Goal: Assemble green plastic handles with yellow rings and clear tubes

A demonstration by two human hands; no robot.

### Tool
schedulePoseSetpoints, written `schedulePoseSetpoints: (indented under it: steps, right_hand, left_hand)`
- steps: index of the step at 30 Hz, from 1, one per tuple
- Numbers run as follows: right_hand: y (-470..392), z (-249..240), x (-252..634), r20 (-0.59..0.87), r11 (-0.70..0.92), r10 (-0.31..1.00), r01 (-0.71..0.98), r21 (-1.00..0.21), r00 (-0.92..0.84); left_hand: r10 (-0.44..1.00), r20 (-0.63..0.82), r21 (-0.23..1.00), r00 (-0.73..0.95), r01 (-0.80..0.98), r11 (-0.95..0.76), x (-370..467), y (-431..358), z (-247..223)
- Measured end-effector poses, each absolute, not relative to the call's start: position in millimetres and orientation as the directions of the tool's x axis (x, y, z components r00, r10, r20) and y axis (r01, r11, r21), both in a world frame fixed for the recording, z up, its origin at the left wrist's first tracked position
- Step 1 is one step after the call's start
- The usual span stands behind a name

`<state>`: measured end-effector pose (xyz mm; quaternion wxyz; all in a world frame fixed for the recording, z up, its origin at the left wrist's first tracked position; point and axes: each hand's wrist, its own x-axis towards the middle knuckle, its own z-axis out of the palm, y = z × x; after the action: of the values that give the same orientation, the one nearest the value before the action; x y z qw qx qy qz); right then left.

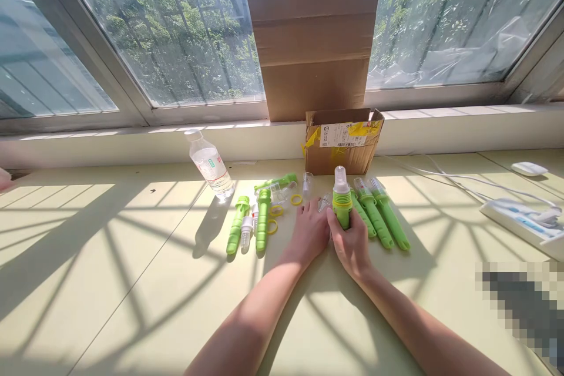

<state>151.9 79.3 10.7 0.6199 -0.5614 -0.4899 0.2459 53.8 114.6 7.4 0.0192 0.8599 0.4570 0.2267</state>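
Note:
My right hand (351, 245) is wrapped round a green plastic handle (342, 202), held upright. The handle has a threaded neck, a yellow ring and a whitish translucent tip. Close beside it, my left hand (311, 229) has its fingers curled at a clear plastic cap (325, 202), part of which the hand hides. A clear cup-shaped cover (307, 185) stands beyond the left hand. Several yellow rings (277, 210) lie to its left. Two green handles (263, 220) lie near a small clear-tipped piece (246, 232); another green handle (282, 181) lies behind them.
Several green handles with clear covers (388, 217) lie right of my hands. A water bottle (210, 165) stands at left. Behind, an opened cardboard box (341, 155) stands against the sill. At right are a power strip (524, 223), white cables and a white oval object (529, 169).

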Motion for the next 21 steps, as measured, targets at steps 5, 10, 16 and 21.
schedulePoseSetpoints:
  steps: [5,10,16,21]
  right_hand:
    - [78.2,11.2,152.1,0.320,0.243,0.871,0.241,-0.940,0.372]
    - [80.1,10.3,155.1,0.329,0.240,0.886,0.283,-0.929,0.327]
    - [84.9,6.2,158.6,0.262,0.197,0.919,0.230,-0.953,0.296]
    - [85.8,5.2,158.9,0.269,0.205,0.932,0.257,-0.944,0.243]
  left_hand:
    - [0.833,0.425,0.355,0.354,0.782,-0.513,50.9,117.3,8.9]
    - [0.856,0.484,0.601,0.183,0.642,-0.477,46.5,121.3,14.8]
    - [0.909,0.411,0.809,-0.074,0.488,-0.326,34.2,130.8,51.0]
    - [0.929,0.324,0.911,-0.180,0.322,-0.256,13.3,136.1,95.8]
